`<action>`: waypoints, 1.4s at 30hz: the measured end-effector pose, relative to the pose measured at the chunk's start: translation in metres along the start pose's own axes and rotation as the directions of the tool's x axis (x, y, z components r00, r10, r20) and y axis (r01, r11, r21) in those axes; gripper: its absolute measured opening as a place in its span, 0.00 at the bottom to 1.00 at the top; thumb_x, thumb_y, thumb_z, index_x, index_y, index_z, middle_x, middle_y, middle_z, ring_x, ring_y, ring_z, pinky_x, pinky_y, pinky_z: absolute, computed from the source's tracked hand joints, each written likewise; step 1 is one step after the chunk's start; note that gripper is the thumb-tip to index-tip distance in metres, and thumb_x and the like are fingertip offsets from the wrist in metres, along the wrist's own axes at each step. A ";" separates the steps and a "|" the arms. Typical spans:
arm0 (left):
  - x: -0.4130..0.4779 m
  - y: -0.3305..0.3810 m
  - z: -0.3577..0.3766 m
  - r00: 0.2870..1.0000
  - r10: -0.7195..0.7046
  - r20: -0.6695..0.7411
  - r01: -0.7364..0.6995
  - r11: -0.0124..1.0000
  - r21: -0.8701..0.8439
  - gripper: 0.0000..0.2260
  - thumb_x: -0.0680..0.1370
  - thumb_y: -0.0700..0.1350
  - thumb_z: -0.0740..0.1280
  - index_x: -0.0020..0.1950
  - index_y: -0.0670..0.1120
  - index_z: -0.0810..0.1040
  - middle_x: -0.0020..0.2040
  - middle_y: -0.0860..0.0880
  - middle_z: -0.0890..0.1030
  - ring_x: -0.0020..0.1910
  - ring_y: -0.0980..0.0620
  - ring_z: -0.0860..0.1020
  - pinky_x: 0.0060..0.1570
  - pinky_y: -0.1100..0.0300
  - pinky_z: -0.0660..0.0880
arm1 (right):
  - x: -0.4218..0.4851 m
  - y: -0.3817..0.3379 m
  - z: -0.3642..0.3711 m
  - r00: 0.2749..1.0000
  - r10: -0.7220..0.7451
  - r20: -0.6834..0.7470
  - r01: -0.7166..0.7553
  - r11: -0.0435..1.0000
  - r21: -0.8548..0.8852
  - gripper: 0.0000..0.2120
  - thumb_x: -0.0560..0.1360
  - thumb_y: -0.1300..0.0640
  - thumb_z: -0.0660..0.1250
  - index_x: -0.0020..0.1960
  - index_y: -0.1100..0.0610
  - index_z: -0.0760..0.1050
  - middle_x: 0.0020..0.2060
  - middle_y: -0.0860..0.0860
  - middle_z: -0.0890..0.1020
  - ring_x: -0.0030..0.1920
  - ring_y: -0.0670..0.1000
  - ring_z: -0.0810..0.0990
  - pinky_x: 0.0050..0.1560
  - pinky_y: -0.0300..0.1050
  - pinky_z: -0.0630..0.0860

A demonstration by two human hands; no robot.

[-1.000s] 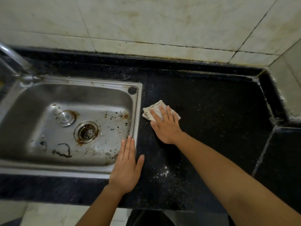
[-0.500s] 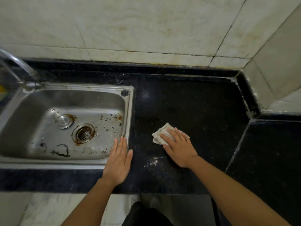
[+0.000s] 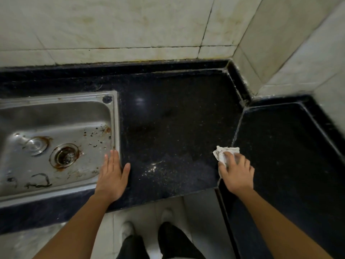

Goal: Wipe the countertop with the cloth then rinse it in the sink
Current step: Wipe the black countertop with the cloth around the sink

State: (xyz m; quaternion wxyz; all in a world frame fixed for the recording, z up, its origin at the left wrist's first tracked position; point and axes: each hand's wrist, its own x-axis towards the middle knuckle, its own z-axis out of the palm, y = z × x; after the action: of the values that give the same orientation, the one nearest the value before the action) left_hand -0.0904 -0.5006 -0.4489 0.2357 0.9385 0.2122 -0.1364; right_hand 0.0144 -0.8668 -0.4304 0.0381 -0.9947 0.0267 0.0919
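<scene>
Black trousers [image 3: 173, 238] and pale shoes [image 3: 127, 230] show nearest, on a light floor [image 3: 201, 212] below the front edge of the dark speckled table [image 3: 177, 118]. Just past that edge the left hand [image 3: 112, 176] lies flat, its fingers straight and together and the thumb spread. The palm is on the table and the fingertips rest on the right rim of the steel sink [image 3: 116, 118]. Well to the right, the right hand [image 3: 237, 171] presses down on the cloth [image 3: 222, 153] with its fingers laid over it; they are blurred, so no finer grip can be told. The cloth is a crumpled whitish rag lying on the seam where the table's main slab meets the angled slab at the right, and its far end pokes out beyond the fingers. Between the hands lies a scatter of white specks [image 3: 153, 168]. Farther left, the sink basin holds rust stains and dark bits around its drain [image 3: 65, 156]. Beyond the table's raised black back edge stand pale, stained wall tiles [image 3: 130, 25].
</scene>
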 end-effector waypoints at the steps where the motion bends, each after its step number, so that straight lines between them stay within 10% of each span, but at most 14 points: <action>1: 0.000 0.000 0.000 1.000 0.008 0.000 -0.008 1.000 0.004 0.33 0.78 0.62 0.41 0.76 0.46 0.35 0.77 0.49 0.36 0.74 0.53 0.34 0.74 0.53 0.40 | 0.000 -0.001 -0.002 1.000 0.009 -0.004 -0.009 1.000 0.018 0.21 0.78 0.40 0.56 0.69 0.45 0.65 0.66 0.55 0.67 0.65 0.57 0.65 0.65 0.56 0.61; 10: -0.001 -0.004 0.002 0.998 0.053 -0.032 -0.052 0.998 0.025 0.33 0.78 0.61 0.41 0.77 0.44 0.37 0.77 0.46 0.38 0.75 0.51 0.36 0.73 0.54 0.38 | 0.011 -0.013 0.014 0.994 0.055 0.092 -0.070 0.983 0.171 0.26 0.83 0.46 0.44 0.79 0.48 0.43 0.79 0.55 0.42 0.77 0.54 0.37 0.76 0.52 0.36; 23: 0.000 -0.009 -0.001 0.994 0.106 0.018 -0.105 0.994 -0.032 0.34 0.78 0.62 0.41 0.77 0.43 0.36 0.77 0.45 0.37 0.76 0.50 0.37 0.73 0.55 0.36 | -0.043 -0.085 0.037 0.980 0.194 0.044 -0.199 0.963 0.181 0.27 0.83 0.45 0.41 0.79 0.50 0.41 0.78 0.56 0.41 0.77 0.54 0.36 0.76 0.50 0.34; 37: 0.001 -0.008 -0.005 0.993 0.102 0.053 -0.100 0.994 -0.039 0.35 0.76 0.63 0.39 0.76 0.43 0.36 0.77 0.45 0.36 0.76 0.50 0.36 0.73 0.54 0.36 | -0.096 -0.137 0.046 0.876 -0.446 0.184 0.432 0.895 0.112 0.31 0.78 0.38 0.32 0.78 0.48 0.37 0.76 0.48 0.35 0.75 0.49 0.30 0.76 0.48 0.35; 42: 0.000 -0.007 -0.002 0.996 0.085 0.033 -0.085 0.996 0.000 0.33 0.78 0.61 0.40 0.76 0.44 0.35 0.77 0.45 0.35 0.75 0.51 0.35 0.71 0.57 0.34 | -0.037 -0.080 0.036 0.975 -0.170 0.145 0.166 0.985 0.042 0.30 0.80 0.40 0.35 0.78 0.52 0.36 0.77 0.54 0.37 0.76 0.54 0.33 0.75 0.49 0.34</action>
State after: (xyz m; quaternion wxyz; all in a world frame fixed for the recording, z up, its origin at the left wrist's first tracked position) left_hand -0.0927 -0.4941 -0.4495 0.2443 0.9445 0.1681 -0.1417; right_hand -0.0234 -0.7829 -0.4530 0.0624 -0.9831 -0.0591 0.1614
